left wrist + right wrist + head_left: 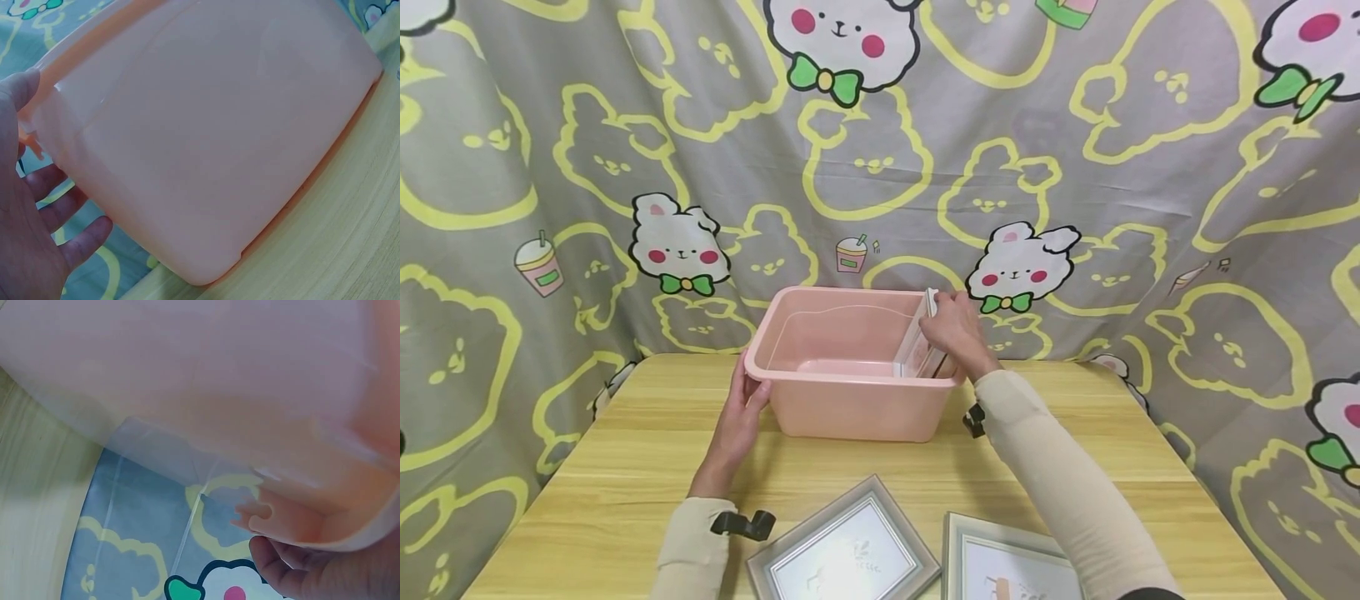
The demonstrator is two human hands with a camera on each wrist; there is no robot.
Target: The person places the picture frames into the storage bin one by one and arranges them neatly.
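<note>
A pink plastic bin [857,410] stands on the wooden table. At its left end my left hand [739,423] grips the rim, and the left wrist view shows the thumb over the edge with the fingers [87,240] spread along the outer wall. A light picture frame [916,348] leans on edge inside the bin against the right end. My right hand [953,323] holds this frame by its upper edge, over the bin's right rim. In the right wrist view the bin wall hides most of the frame, and a few fingers [267,559] show beside the rim.
Two more picture frames lie on the table near me: a grey one [762,567] left of centre and a pale one [953,554] partly under my right forearm. A patterned curtain [880,208] hangs close behind the bin and along both sides.
</note>
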